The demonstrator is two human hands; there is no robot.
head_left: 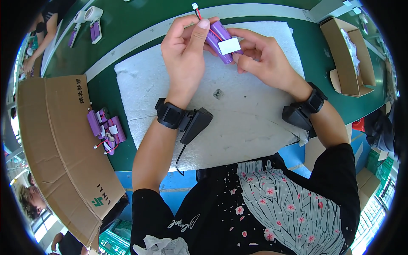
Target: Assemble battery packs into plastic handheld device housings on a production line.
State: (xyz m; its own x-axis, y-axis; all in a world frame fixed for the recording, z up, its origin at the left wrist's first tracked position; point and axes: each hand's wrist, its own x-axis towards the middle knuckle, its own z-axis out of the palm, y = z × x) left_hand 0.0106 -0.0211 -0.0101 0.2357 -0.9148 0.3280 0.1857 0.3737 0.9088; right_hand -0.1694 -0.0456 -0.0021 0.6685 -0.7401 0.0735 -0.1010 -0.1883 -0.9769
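Note:
A purple battery pack [220, 32] of cylindrical cells is held up above the far part of a white foam mat [250, 123]. On its side is a blank-looking white label [229, 46]. Red and black wires run from it to a small white connector [195, 6] at the top. My left hand [187, 44] grips the pack's upper left, thumb over the wires. With thumb and fingers bent, my right hand [265, 57] pinches the right side by the label; what its fingertips press on is partly hidden. Both wrists wear black strapped devices.
Left of the mat lie several purple battery packs [106, 127] beside a large cardboard box [59, 144]. An open carton [350, 57] stands at the right. White tape rolls [93, 13] lie at the far left. Other people are at the left edge.

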